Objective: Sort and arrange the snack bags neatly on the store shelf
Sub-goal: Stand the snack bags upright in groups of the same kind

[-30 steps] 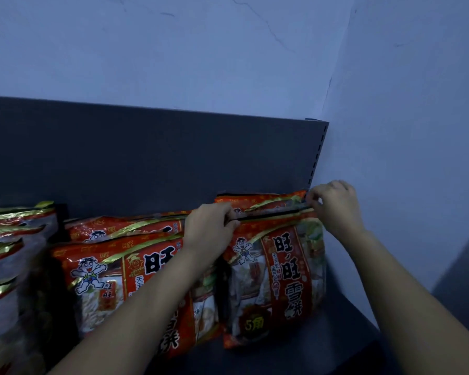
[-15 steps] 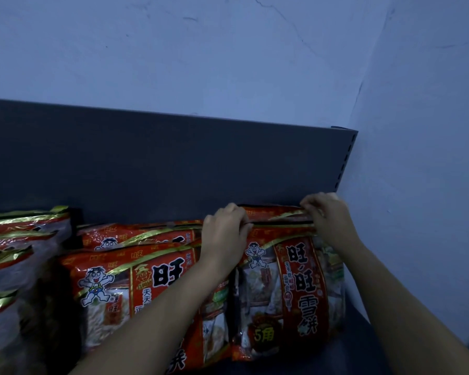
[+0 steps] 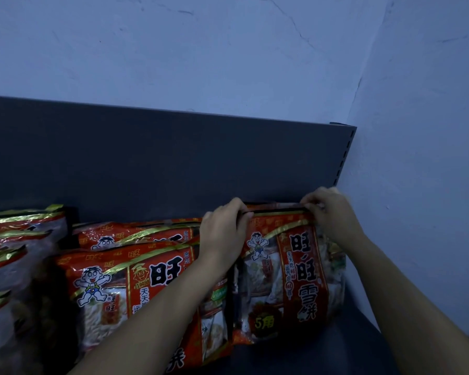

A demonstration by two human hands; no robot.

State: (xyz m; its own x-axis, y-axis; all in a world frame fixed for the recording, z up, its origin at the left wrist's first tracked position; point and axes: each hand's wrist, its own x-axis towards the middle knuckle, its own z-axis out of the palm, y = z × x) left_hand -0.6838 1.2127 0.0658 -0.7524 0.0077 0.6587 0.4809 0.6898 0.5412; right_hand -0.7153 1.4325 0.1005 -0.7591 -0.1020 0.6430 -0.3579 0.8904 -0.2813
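Observation:
A red snack bag with black characters and a cartoon boy stands upright at the right end of the dark shelf. My left hand grips its top left corner, fingers curled over the seal. My right hand pinches its top right corner. Another red bag sits close behind it. To the left, a wider red bag leans at the front with a second one behind it; my left forearm crosses the front one.
More bags with gold and red top seals are stacked at the far left. The dark back panel rises behind the bags. A pale wall closes the shelf's right end, with a narrow strip of bare shelf beside it.
Both hands and the bag they hold have shifted toward the back panel and the right end of the shelf. The bag stands straighter, its top closer to the panel.

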